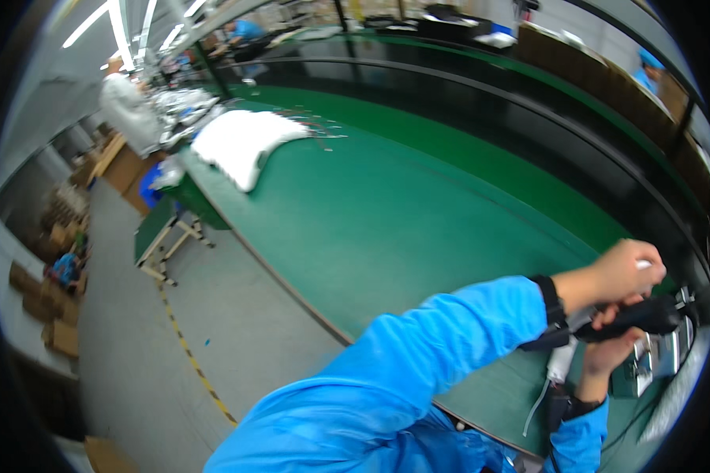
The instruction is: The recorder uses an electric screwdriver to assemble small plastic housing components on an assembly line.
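Observation:
My left arm, in a blue sleeve with a black cuff, reaches across to the right side. My left hand (622,272) is closed, with a small white bit showing at its fingers; blur hides what it is. Just below it, my right hand (610,352) grips a dark, elongated object (640,318), its fingers wrapped round from beneath. The kind of this black thing cannot be made out. Beside my right wrist lies a white cylindrical thing (560,364) with a thin pale cord (535,408) trailing toward the table's near edge.
A green worktable (371,213) runs to the far left, bearing a pile of white pieces (241,146) with thin wires. Behind it runs a dark conveyor belt (465,91). Metal fixtures (656,356) stand at the right. A green-topped stool (159,229) and a person (130,110) are at left.

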Available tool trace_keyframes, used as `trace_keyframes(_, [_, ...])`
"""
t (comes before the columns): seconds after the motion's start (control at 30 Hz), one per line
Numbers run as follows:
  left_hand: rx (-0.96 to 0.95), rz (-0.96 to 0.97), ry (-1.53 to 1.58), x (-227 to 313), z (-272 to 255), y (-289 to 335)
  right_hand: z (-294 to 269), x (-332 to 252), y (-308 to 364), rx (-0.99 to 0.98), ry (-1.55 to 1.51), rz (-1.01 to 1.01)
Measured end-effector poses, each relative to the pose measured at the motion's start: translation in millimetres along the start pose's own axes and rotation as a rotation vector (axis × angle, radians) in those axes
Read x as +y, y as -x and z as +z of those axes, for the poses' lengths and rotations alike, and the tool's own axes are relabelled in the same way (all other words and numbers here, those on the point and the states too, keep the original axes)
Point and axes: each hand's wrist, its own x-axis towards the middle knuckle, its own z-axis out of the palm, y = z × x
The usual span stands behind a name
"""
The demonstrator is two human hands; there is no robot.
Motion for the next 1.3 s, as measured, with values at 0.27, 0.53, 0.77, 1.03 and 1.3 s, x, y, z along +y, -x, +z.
trace_keyframes(0.27, [0.124,0.369,-0.631,8,-25,4,31,-6,-12,0.022,0.183,-0.136])
trace_keyframes(0.53, [0.39,0.213,-1.229,40,-107,30,-20,-54,-9,0.077,0.202,-0.283])
trace_keyframes(0.77, [0.919,0.331,-1.128,13,-163,4,-26,-48,-13,0.141,0.322,-0.295])
trace_keyframes(1.03, [0.226,0.032,-1.168,-54,-155,9,-23,-34,-11,0.199,0.358,-0.27])
trace_keyframes(1.3, [0.036,-0.037,-0.624,-75,-42,57,6,-16,-12,0.148,0.5,-0.128])
